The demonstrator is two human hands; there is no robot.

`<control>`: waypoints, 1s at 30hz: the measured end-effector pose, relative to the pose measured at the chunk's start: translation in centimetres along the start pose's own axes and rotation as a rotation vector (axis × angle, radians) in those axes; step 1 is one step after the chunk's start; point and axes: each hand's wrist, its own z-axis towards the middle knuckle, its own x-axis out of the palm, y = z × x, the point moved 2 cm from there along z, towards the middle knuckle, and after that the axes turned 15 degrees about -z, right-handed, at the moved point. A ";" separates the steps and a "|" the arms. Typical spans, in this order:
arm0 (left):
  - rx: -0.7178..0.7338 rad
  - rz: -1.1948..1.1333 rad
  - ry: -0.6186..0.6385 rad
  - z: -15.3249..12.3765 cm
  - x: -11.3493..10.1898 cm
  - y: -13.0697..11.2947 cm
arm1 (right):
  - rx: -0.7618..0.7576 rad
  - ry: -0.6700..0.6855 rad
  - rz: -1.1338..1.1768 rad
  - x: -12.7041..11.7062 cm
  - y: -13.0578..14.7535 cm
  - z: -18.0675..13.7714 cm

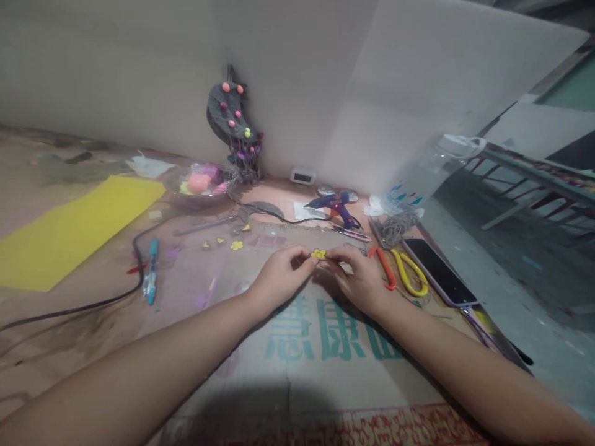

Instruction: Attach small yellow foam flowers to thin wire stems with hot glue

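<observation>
Yellow flower (318,254), pinched over the tabletop (109,269) between the fingertips of the left hand (283,272) and right hand (360,275), seems mid-adjustment, so the next move probably calls for a light, steady hold.

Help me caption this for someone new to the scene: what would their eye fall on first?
Probably the large, bright yellow sheet lying at the left. Next might come the dark grey crescent dotted with coloured balls, in front of the pale wall. At the centre, the left hand and right hand meet at a small yellow flower.
</observation>
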 end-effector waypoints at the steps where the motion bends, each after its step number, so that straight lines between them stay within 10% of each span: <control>1: -0.009 -0.001 -0.007 0.0 0.0 0.0 | 0.012 -0.008 0.011 -0.1 0.0 0.0; 18: 0.016 0.069 0.074 -0.1 0.3 0.1 | -0.084 -0.082 -0.197 -1.1 -0.4 1.0; 30: -0.054 0.000 0.044 0.1 0.2 0.2 | 0.413 0.141 0.643 0.7 -0.2 0.7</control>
